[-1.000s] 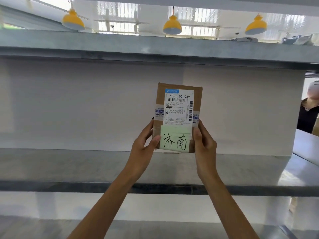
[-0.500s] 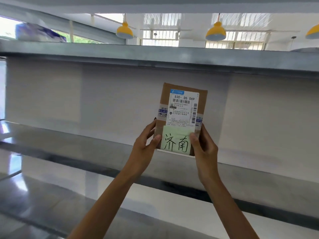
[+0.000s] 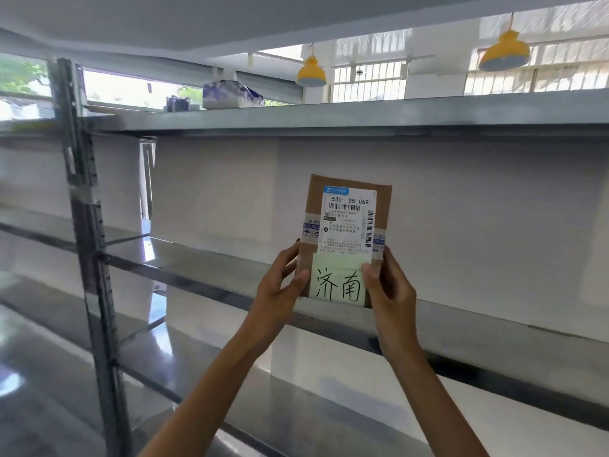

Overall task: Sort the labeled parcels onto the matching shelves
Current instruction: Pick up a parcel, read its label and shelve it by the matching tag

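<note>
A small brown cardboard parcel [image 3: 349, 196] is held upright in front of a metal shelf rack. It carries a white shipping label reading 530-D5 069 and a pale green note [image 3: 337, 278] with two handwritten characters. My left hand [image 3: 280, 288] grips its lower left edge, thumb on the front. My right hand [image 3: 389, 288] grips its lower right edge, thumb on the green note. The parcel's bottom edge hangs just above the middle shelf [image 3: 211, 258].
The grey rack has an upright post [image 3: 85, 225] at left, a top shelf [image 3: 329, 113] bearing a white and purple wrapped package [image 3: 230, 94], and lower shelves [image 3: 197, 374]. A white wall backs the shelves. Yellow lamps [image 3: 311, 74] hang behind.
The view has swung left along the rack, bringing the upright post and the package on the top shelf into sight. Both hands keep the same hold on the parcel.
</note>
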Demonstrator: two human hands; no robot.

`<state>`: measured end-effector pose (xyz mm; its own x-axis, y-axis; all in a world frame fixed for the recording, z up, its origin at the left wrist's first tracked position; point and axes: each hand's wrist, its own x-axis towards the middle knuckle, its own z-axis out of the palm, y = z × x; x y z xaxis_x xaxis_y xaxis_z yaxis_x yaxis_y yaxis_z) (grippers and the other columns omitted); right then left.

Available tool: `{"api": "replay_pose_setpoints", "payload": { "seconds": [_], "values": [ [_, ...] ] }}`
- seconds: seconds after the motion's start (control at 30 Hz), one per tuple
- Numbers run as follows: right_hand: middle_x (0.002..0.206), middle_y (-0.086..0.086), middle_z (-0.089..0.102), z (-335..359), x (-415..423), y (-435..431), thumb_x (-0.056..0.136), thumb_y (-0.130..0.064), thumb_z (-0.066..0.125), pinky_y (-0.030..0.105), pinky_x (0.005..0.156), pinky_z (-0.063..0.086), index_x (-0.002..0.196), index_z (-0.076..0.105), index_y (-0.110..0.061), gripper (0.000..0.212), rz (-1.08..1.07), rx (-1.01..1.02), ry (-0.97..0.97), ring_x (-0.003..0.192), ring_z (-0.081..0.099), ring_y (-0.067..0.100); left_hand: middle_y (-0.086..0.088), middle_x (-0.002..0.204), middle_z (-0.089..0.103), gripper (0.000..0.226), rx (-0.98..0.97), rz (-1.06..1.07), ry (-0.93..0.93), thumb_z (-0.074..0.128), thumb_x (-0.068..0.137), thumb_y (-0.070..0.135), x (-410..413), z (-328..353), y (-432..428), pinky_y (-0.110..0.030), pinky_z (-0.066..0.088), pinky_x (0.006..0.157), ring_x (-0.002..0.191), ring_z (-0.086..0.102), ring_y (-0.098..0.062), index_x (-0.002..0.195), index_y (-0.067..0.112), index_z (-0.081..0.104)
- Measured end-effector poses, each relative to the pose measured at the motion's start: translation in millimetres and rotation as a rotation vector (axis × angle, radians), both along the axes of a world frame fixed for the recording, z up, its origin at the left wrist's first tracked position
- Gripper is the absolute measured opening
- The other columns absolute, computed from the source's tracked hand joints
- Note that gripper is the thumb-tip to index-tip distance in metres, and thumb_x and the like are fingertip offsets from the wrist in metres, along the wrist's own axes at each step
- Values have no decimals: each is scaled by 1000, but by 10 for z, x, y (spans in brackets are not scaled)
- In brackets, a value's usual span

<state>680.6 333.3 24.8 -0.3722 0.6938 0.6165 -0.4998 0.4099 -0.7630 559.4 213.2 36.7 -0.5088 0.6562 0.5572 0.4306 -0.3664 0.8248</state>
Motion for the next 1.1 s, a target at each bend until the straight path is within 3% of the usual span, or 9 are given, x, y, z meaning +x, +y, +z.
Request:
{"api": "replay_pose_setpoints", "payload": {
  "seconds": [0.17, 0.4, 0.53, 0.67, 0.9, 1.1],
  "values": [
    [132, -4, 60, -88, -640, -496, 88, -30, 59, 38, 80, 60, 136, 47, -29, 50, 44, -20, -2, 111, 64, 16, 1, 131, 57, 42, 3, 47, -17, 45, 95, 29, -533, -80, -528, -23, 57, 82, 121, 55, -20, 136, 28, 39],
    [126, -14, 62, -149, -1217, -1004, 83, -37, 61, 24, 71, 59, 119, 49, -56, 43, 125, -36, -3, 107, 65, 7, -3, 128, 57, 43, 27, 67, -62, 45, 94, 26, -943, -151, -1088, -23, 57, 78, 113, 60, -18, 136, 24, 38],
    [126, -15, 62, -171, -1524, -1210, 83, -37, 62, 25, 72, 59, 123, 49, -54, 45, 182, -38, -17, 108, 64, 5, -3, 126, 58, 46, 25, 118, -59, 48, 90, 29, -1182, -182, -1366, -29, 58, 83, 113, 60, -18, 134, 24, 38],
    [126, -14, 62, -189, -1853, -1394, 83, -39, 62, 35, 77, 60, 128, 48, -50, 49, 217, -42, -35, 110, 64, 14, -2, 122, 60, 41, 49, 197, -32, 46, 94, 16, -1456, -189, -1581, -23, 57, 76, 112, 61, -16, 135, 19, 39],
    [128, -8, 62, -219, -2478, -1560, 81, -43, 62, 37, 78, 60, 133, 47, -40, 54, 286, -47, -51, 109, 65, 15, -4, 124, 58, 41, 61, 248, -47, 47, 94, 17, -1963, -245, -1809, -18, 55, 73, 116, 57, -17, 134, 18, 40],
    [127, -8, 62, -235, -3114, -1563, 80, -42, 62, 28, 73, 60, 134, 47, -39, 56, 323, -64, -49, 106, 65, 13, -11, 130, 54, 46, 35, 299, -53, 48, 93, 20, -2551, -255, -1826, -38, 56, 88, 120, 55, -26, 137, 15, 36]
  ]
}}
